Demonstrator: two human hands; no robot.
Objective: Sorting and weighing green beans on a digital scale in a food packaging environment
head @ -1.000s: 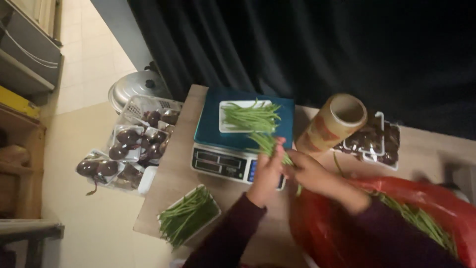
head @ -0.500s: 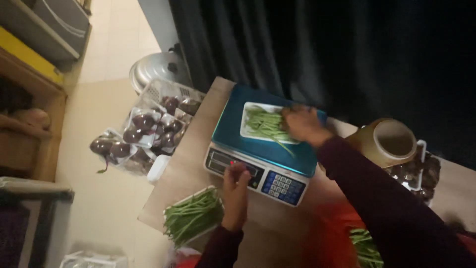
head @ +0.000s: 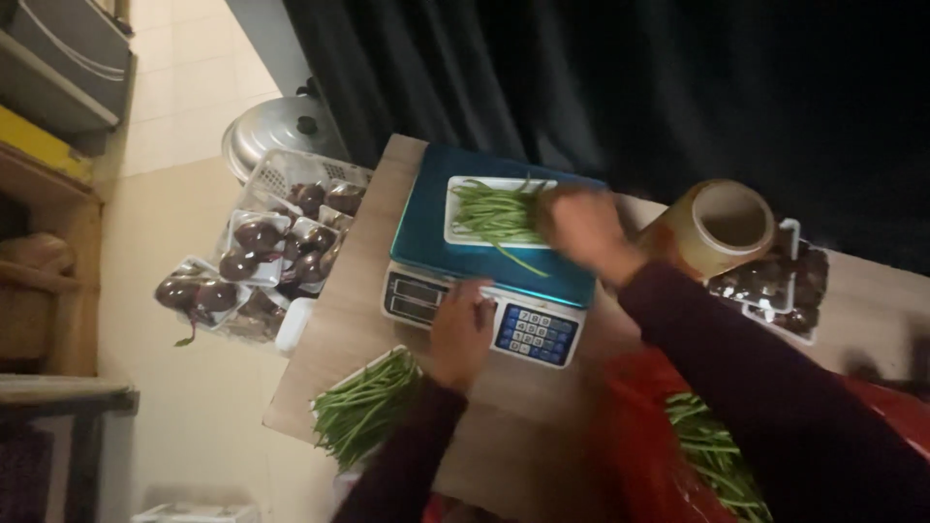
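Wooden surface (head: 339,320) carries a blue scale (head: 489,257); right hand (head: 581,228), fingers blurred, grip unclear, sits on the beans (head: 494,215) in its tray; left hand (head: 460,329), fingers loose, touches its front panel

wooden table (head: 542,407) bears scale (head: 489,261), bean tray (head: 366,405), film roll (head: 712,230).

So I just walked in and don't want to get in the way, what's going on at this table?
A person is working at a blue digital scale on a wooden table. The right hand is at a white tray of green beans on the scale's platform, while the left hand rests at the scale's front panel by the keypad. Another tray of beans sits at the near left, more beans lie in a red bag, and wrapped trays of eggplants are stacked beside the table.
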